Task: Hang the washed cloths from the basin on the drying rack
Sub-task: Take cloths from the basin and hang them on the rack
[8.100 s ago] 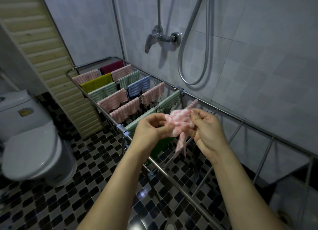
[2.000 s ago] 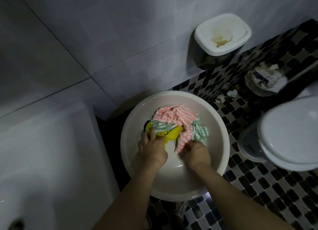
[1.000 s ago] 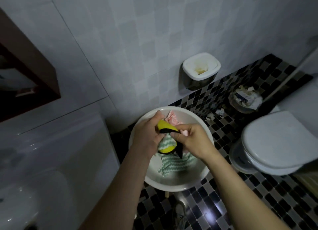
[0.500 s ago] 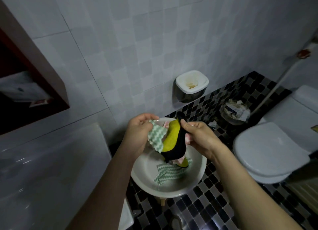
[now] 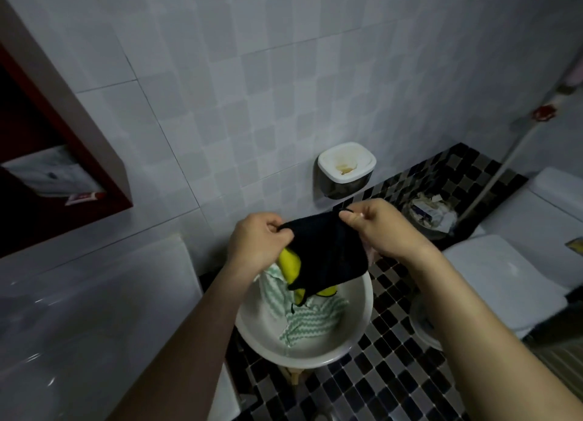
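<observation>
A black cloth with a yellow underside hangs spread between my hands above the white basin on the floor. My left hand pinches its left top corner and my right hand pinches its right top corner. A green-and-white striped cloth lies in the basin, one end rising toward my left hand. The drying rack is out of view.
A white sink stands at the left under a dark red wall cabinet. A toilet is at the right, with a full waste bin behind it. A white wall-mounted dish sits above the checkered floor.
My hands have lifted the black-and-yellow cloth out of the basin and pulled it open by its top corners. The view has tilted up from the basin.
</observation>
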{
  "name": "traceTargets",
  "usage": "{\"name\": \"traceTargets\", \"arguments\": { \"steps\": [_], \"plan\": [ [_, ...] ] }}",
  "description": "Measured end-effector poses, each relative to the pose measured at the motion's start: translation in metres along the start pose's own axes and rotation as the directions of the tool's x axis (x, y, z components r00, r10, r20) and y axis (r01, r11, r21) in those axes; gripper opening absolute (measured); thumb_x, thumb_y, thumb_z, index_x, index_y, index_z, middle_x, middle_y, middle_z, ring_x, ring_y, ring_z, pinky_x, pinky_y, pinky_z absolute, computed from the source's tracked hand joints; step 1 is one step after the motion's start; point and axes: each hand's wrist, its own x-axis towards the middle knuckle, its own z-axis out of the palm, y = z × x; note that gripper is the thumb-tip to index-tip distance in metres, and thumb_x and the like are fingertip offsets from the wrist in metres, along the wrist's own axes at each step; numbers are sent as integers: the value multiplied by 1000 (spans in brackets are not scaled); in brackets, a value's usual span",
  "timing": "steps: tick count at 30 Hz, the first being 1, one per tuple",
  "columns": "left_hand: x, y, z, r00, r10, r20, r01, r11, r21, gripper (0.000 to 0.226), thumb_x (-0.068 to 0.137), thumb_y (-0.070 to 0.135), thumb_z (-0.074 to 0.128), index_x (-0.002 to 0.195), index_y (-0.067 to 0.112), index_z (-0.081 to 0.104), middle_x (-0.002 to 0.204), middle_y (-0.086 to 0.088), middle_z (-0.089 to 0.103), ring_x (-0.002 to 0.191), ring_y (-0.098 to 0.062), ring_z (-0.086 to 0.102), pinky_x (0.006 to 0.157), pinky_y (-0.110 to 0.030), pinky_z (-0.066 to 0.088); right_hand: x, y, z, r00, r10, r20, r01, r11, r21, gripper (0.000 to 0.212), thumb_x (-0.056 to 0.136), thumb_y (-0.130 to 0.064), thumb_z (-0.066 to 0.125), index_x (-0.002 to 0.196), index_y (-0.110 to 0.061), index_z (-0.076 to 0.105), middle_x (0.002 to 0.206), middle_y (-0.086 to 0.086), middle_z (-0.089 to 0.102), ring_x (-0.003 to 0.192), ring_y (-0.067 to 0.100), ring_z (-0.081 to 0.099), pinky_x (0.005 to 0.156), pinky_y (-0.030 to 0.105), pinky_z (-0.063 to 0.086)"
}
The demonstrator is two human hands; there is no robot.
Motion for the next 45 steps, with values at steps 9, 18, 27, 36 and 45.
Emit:
{"name": "traceTargets", "arguments": {
  "steps": [9,18,27,36,45],
  "plan": [
    [4,19,-20,989,71,-130,-63,996,67,20,84,24,53,70,17,66,63,3,63,70,-20,61,67,-30,48,-1,6,-14,1000,-7,-21,-7,794,-608,11,86,-25,62,93,-26,70,95,0,70,91,21,65,75,37,55],
    [-15,26,-43,606,177,776,-67,983,-172,22,68,11,64,86,4,75,78,-4,68,77,-14,57,74,-25,43,-12,-8,-17,967,207,-147,-148,930,338,16,90,-3,60,97,-3,75,89,12,76,76,15,68,74,20,56],
    [-16,41,-27,932,280,230,-164,892,-421,15,93,27,62,99,21,74,97,9,73,98,0,65,86,-16,45,-75,-80,-20,994,53,-98,-21,953,301,28,81,15,50,87,0,73,59,-10,70,54,-2,61,53,12,46],
    [-61,69,-26,716,437,545,-56,814,-578,12,85,22,70,78,12,73,65,5,70,61,-3,62,62,-18,48,-151,-111,-8,949,132,-286,-86,982,167,30,80,16,45,75,1,71,39,-12,48,40,0,44,48,8,34],
    [-145,76,-6,241,514,823,-225,855,-467,14,88,4,65,94,9,54,82,-15,58,77,-19,54,69,-28,45,-259,-96,19,777,336,-533,-228,938,260,39,77,11,49,60,-16,72,43,-4,39,42,6,26,42,18,22]
  ]
}}
